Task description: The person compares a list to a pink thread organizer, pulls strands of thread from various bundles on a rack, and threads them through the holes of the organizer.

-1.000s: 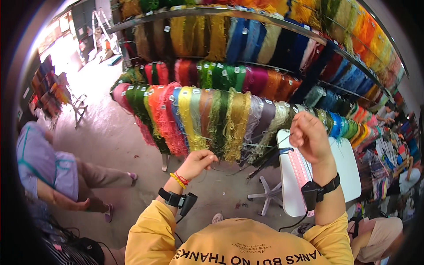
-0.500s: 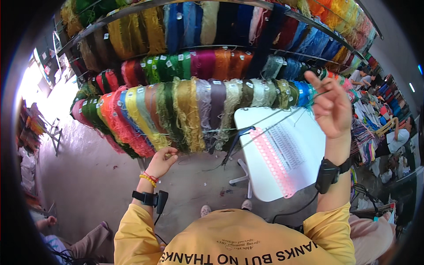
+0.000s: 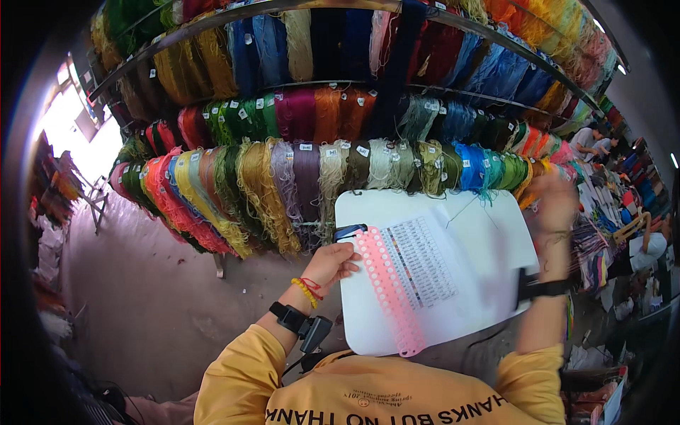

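A pink strip with rows of punched holes [image 3: 388,287] lies on a white tabletop [image 3: 482,262], over a printed sheet [image 3: 428,265]. Dark blue thread [image 3: 350,231] is bunched at the strip's far end. Beside the strip's left edge is my left hand [image 3: 333,266], thumb and fingers pinched together; what they hold, if anything, is too small to make out. Over the table's far right corner my right hand [image 3: 556,202] is smeared by motion, close to the hanging skeins, so its fingers cannot be read. A few fine loose threads [image 3: 471,209] lie across the tabletop.
Racks of coloured thread skeins [image 3: 308,184] with small white tags rise beyond the table, crossed by metal rails [image 3: 273,8]. Other people [image 3: 588,142] are at the far right near piled threads. Grey floor [image 3: 149,297] stretches to the left.
My left hand has moved right, from below the skeins to the strip's edge. My right hand has come down and slightly right. The long dark strands stretched across the table no longer show; the table appears nearer.
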`<state>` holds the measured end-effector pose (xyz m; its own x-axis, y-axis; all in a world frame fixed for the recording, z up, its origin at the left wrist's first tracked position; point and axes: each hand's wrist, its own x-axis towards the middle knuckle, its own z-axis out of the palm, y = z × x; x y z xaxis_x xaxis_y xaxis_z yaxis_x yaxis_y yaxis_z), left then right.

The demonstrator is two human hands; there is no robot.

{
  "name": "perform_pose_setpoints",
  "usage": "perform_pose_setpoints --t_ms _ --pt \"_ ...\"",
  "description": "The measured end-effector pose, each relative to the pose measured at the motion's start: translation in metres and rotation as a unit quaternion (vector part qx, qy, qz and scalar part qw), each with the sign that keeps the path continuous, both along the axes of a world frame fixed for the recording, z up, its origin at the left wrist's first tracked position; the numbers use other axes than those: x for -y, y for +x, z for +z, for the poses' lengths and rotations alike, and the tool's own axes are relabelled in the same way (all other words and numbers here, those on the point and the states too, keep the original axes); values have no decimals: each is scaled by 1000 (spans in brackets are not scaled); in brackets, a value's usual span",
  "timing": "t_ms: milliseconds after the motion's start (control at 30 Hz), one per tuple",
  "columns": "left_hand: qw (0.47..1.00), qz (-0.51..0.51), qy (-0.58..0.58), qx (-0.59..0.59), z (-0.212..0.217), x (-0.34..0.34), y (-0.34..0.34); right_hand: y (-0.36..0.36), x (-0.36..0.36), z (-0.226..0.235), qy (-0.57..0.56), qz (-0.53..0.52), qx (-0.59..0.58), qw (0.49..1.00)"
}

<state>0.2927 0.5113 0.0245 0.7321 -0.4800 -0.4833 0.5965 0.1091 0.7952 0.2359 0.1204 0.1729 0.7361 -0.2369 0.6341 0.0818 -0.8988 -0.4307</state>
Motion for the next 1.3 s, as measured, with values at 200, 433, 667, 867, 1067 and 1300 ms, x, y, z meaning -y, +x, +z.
perform_pose_setpoints --t_ms 200,433,667,867,1067,1300 --pt "997 52 -31 -50 2 36 7 47 -174 -151 474 237 -256 809" --pt "994 100 -6 -50 -9 41 22 61 -185 -166 426 232 -322 813" --pt "985 106 96 97 -13 60 26 67 -192 -149 307 232 -327 863" --pt "985 97 89 112 -20 58 25 73 -195 -145 116 254 -301 912" --pt "985 95 74 122 -27 58 26 73 -202 -145 -11 236 -268 934" --pt "984 71 105 125 -27 54 28 68 -206 -135 19 225 -321 920"
